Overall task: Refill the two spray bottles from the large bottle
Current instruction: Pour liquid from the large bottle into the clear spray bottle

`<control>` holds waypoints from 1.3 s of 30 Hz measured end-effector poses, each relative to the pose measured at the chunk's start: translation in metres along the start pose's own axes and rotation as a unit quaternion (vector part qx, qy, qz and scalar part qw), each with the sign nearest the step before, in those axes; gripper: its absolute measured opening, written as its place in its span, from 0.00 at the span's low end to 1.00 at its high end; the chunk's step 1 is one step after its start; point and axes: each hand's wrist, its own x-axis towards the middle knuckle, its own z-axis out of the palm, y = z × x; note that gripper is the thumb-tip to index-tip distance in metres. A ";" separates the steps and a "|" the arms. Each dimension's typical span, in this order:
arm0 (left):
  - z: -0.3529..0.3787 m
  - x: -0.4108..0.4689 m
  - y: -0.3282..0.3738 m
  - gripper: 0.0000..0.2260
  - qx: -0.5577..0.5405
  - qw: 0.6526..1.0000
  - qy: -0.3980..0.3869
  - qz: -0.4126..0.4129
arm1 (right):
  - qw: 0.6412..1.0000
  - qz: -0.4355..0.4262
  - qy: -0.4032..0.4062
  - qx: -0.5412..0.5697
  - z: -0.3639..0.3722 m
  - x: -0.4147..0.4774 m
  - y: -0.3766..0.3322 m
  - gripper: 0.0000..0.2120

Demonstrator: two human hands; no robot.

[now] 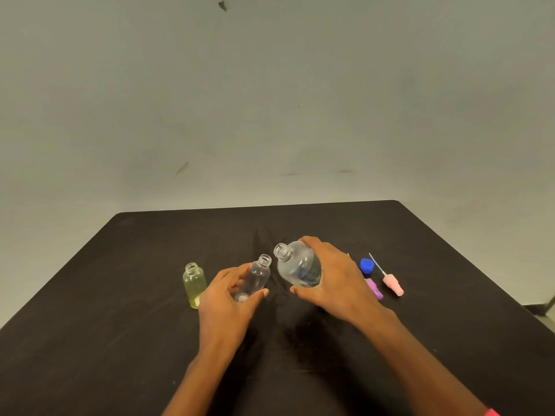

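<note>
Head camera looks down at my two hands over a dark table (pixel 120 340) set against a pale wall. My left hand (pixel 228 298) grips the small clear spray bottle (pixel 259 274) low on its body, thumb on the near side and fingers curled round the far side. The bottle is uncapped and leans with its open neck up and to the right. My right hand (pixel 333 280) is wrapped over the large bottle (pixel 295 267), fingers across its top and thumb under its near side. The large bottle is tipped, its open threaded neck pointing left, just beside and slightly above the small bottle's mouth; the two necks are close but apart. I cannot tell whether either bottle rests on the table.

The second spray bottle (pixel 194 285), yellow-green and uncapped, stands upright on the table just left of my left hand. To the right of my right hand lie a blue cap (pixel 367 264), a purple spray head (pixel 374 289) partly hidden behind my hand, and a pink spray head (pixel 392 283) with its thin tube pointing away from me.
</note>
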 end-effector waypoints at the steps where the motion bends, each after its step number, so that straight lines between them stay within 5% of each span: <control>1: 0.000 0.000 0.000 0.22 -0.004 1.000 -0.003 -0.002 | 1.000 0.000 -0.001 -0.008 -0.001 0.000 0.000 0.35; 39: -0.003 0.001 0.008 0.23 0.044 0.999 0.003 0.032 | 0.984 -0.057 0.031 -0.165 -0.018 0.007 0.000 0.36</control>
